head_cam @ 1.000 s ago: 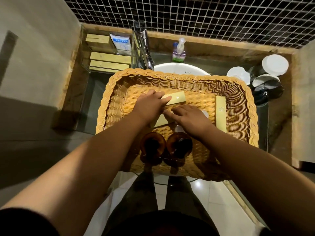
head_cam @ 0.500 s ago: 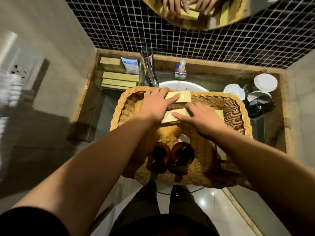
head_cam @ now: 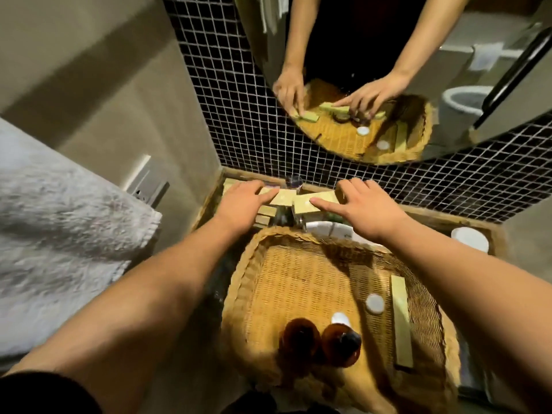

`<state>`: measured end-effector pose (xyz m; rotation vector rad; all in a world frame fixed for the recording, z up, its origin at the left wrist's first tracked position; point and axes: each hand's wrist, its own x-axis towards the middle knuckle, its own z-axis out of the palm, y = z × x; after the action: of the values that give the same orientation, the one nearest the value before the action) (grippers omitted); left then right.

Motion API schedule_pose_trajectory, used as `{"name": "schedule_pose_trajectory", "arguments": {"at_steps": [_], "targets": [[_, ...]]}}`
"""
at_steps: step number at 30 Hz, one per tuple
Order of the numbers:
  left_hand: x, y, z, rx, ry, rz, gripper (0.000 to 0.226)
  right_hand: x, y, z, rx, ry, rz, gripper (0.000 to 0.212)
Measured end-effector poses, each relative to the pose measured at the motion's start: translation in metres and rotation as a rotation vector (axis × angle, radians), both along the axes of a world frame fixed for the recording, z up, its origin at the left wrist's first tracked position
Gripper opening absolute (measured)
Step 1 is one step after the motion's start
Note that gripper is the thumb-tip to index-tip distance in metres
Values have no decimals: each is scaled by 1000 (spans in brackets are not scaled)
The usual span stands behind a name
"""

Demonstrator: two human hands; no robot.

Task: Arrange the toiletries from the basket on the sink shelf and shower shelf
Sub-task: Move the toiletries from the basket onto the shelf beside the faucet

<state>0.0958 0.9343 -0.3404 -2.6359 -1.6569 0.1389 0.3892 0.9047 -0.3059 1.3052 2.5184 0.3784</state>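
- The left hand (head_cam: 245, 201) grips a flat pale-yellow cardboard box (head_cam: 282, 198), fingers laid along its top. The right hand (head_cam: 367, 209) pinches a second pale-yellow box (head_cam: 313, 203), forefinger stretched along it. Both boxes hang over the back-left corner of the sink shelf, clear of the basket.
- Their near ends meet just above the chrome tap (head_cam: 294, 183); a knock there could drop one into the white basin (head_cam: 328, 230).
- A careless set-down could topple the stack of similar boxes (head_cam: 264, 211) beneath.
- The woven wicker basket (head_cam: 298, 245) holds two amber-brown bottles (head_cam: 300, 339), a white round cap (head_cam: 374, 303) and a long pale box (head_cam: 401, 321) by its right wall.
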Motion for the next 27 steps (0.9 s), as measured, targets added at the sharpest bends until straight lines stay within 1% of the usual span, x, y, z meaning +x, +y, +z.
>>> {"name": "schedule_pose_trajectory", "arguments": {"at_steps": [2, 6, 9, 12, 14, 17, 20, 22, 25, 27], "targets": [[-20, 5, -6, -30, 19, 36, 69, -12, 10, -2, -5, 7, -23, 91], [-47, 15, -25, -110, 60, 75, 87, -36, 24, -13, -59, 53, -73, 91], [-59, 25, -44, -193, 81, 75, 88, -49, 34, -24, -112, 70, -64, 89], [-66, 39, -62, -238, 77, 79, 88, -59, 46, -33, -137, 87, -58, 89], [-67, 49, -74, -251, 69, 83, 92, -65, 54, -38, -138, 105, -90, 90], [-64, 68, -89, -291, 112, 60, 100, -69, 67, -48, -126, 123, -127, 94], [-66, 79, -101, -345, 150, 26, 93, -70, 77, -55, -136, 134, -118, 96], [-71, 86, -111, -327, 157, -3, 89, -70, 81, -58, -150, 127, -100, 97], [-74, 93, -121, -332, 168, -5, 87, -70, 84, -60, -164, 123, -94, 98], [-73, 96, -126, -365, 159, 8, 81, -72, 85, -63, -163, 121, -94, 102]]}}
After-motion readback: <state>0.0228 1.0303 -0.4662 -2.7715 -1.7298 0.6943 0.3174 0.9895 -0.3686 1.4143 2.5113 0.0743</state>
